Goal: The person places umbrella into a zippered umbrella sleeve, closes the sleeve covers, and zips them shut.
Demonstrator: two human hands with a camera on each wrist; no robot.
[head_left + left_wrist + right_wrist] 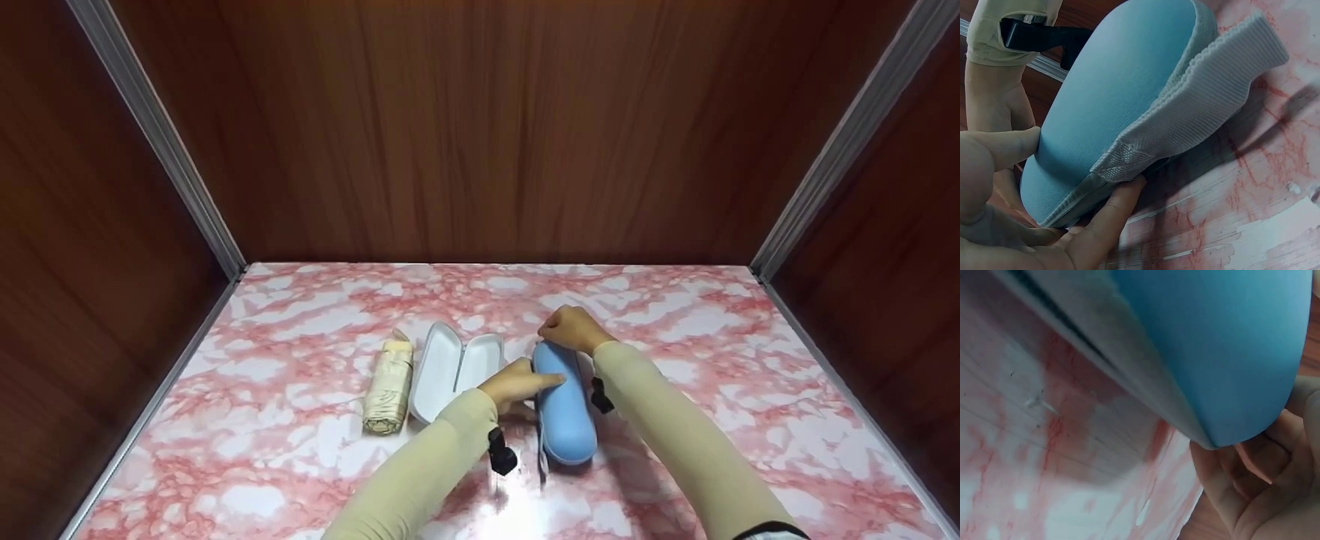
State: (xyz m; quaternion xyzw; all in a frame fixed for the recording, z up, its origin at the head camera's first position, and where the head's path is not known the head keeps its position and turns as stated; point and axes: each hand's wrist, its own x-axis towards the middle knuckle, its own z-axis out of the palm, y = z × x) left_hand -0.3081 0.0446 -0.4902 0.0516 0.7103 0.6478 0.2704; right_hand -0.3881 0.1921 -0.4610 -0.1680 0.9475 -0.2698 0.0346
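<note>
Left fingers [1109, 225]: I pinch blue case [568, 420], likely steadying it | right fingers [1216, 481]: curled at far end, hold unclear

Blue case [568, 424], red-marbled white tabletop [255, 491]

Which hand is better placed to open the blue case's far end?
Probably the right hand: it touches that end, while the left hand holds the blue case near its middle.
</note>
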